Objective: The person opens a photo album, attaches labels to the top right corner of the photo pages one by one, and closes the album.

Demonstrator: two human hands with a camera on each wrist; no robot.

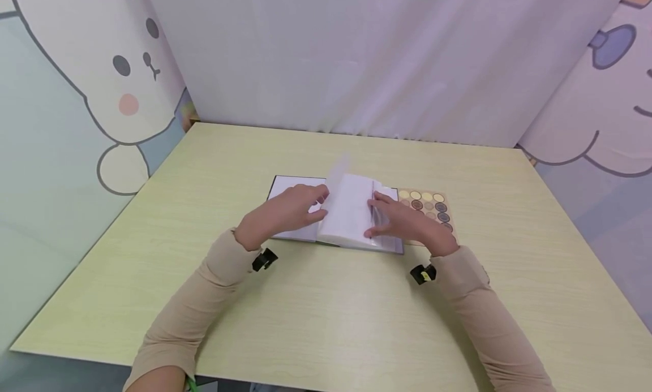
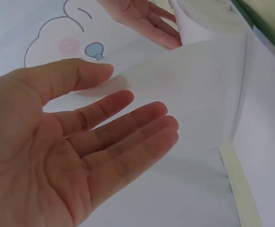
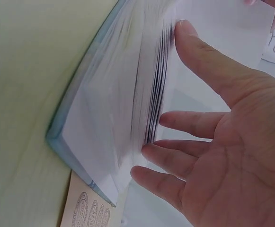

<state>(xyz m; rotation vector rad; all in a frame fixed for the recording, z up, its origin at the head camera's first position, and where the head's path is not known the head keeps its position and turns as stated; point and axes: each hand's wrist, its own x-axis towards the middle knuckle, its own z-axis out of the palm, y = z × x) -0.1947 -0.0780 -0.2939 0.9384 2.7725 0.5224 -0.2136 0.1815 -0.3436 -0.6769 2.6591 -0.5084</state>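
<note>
An album (image 1: 348, 214) with a stack of translucent sleeve pages lies spread on the table, its stack curving up at the middle. Beside the lifted translucent page (image 2: 189, 94), my left hand (image 1: 295, 205) is held with fingers extended and thumb apart, nothing gripped. My right hand (image 1: 399, 216) spreads at the right side of the stack. Its fingertips and thumb meet the page edges (image 3: 156, 90) in the right wrist view. A tan sheet (image 1: 430, 208) printed with rows of round designs lies partly under the album's right side.
The light wooden table (image 1: 316, 313) runs back to a white curtain (image 1: 346, 58). Panels with cartoon animals (image 1: 132, 69) stand on both sides. A black wrist camera (image 1: 265, 259) hangs under the left sleeve, another (image 1: 423, 274) under the right.
</note>
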